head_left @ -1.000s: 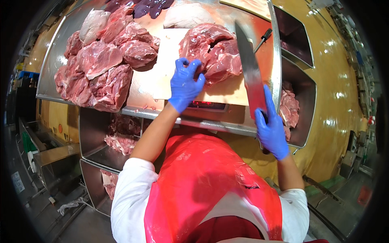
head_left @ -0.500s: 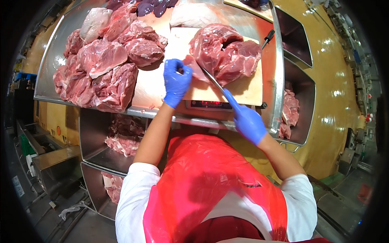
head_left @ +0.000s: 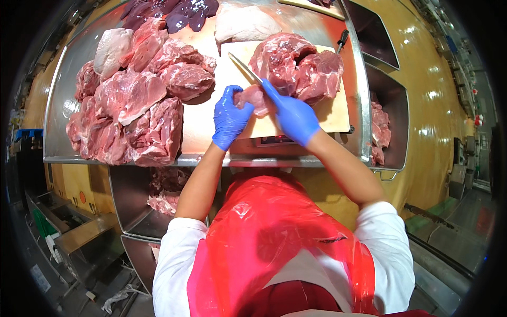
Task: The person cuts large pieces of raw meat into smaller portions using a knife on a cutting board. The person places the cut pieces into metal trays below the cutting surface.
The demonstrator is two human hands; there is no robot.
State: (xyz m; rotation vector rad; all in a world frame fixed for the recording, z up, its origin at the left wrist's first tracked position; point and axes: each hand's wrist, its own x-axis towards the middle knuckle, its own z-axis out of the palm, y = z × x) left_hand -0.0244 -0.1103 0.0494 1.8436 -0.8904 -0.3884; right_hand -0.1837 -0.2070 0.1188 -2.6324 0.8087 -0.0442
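My right hand [head_left: 294, 117], in a blue glove, grips a knife [head_left: 244, 66]. Its blade slants up and left over the pale cutting board [head_left: 334, 119], beside a large chunk of raw red meat [head_left: 288, 61]. At the board's left near side my gloved left hand [head_left: 231, 119] is closed on a thin flap of meat [head_left: 254, 99], which lies between the two hands. My right fingers touch or overlap the flap's right side; whether the flap still joins the large chunk is hidden there.
A pile of meat pieces [head_left: 124, 116] covers the left of the metal table. Dark purple organs [head_left: 185, 13] and a pale slab [head_left: 245, 24] lie at the back. A black-handled tool [head_left: 343, 39] rests right of the chunk. Metal bins [head_left: 132, 198] stand below and right [head_left: 398, 127].
My right hand has moved left and away from me, and the blade has left the chunk's near side. My left hand has come onto the flap. The view has shifted a little.
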